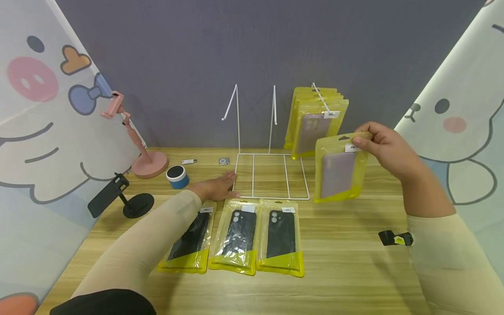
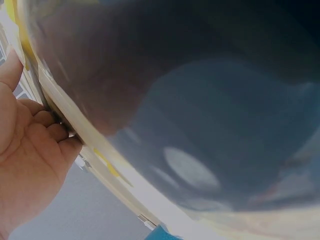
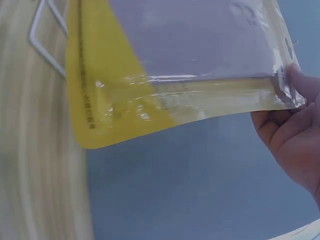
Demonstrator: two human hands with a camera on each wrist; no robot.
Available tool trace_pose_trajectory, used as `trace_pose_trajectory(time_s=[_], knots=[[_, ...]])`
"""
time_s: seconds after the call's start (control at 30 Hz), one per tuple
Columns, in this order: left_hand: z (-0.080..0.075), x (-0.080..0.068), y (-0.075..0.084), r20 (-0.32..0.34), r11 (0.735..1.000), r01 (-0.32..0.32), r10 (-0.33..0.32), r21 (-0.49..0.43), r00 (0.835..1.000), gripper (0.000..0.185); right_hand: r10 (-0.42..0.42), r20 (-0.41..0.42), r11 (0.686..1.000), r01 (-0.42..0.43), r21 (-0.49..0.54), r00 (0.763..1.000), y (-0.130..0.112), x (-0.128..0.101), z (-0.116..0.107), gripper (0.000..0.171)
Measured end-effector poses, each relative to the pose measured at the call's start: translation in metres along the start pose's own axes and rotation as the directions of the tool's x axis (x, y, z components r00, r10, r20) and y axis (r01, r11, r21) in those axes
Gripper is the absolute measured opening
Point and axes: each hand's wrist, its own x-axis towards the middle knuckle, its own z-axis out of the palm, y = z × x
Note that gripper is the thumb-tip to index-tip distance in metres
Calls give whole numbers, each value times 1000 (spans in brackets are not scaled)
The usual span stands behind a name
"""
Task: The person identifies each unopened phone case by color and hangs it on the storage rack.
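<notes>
Our right fingers pinch the top edge of a yellow-backed pouch holding a lilac phone case, so that it hangs upright from our right hand above the table, just to the right of the white wire rack. The right wrist view shows the same pinch at the pouch's corner. Our left hand lies flat with straight, relaxed fingers on the table, touching the rack's front left corner and gripping nothing.

On the rack's right-hand peg hang several more pouches of the same kind; the other two pegs are bare. In front of the rack lie three pouches with black cases, side by side. Left of the rack stand a blue-and-white round tin, a pink phone stand and a black phone stand.

We judge this to be the hanging step: the left hand steadies the rack while the right carries the pouch. The next move calls for lining the pouch's hang hole up with a peg tip and sliding it on.
</notes>
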Motion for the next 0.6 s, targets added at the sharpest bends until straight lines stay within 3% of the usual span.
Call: trace_pose_trajectory(time_s=[0.27, 0.6], knots=[[1, 1, -2, -1, 1000, -6, 6, -10, 1000, 87, -29, -104, 999, 31, 22, 994, -24, 26, 2, 17], [3, 3, -4, -6, 1000, -4, 4, -12, 1000, 87, 20, -133, 996, -8, 87, 991, -27, 46, 7, 14]])
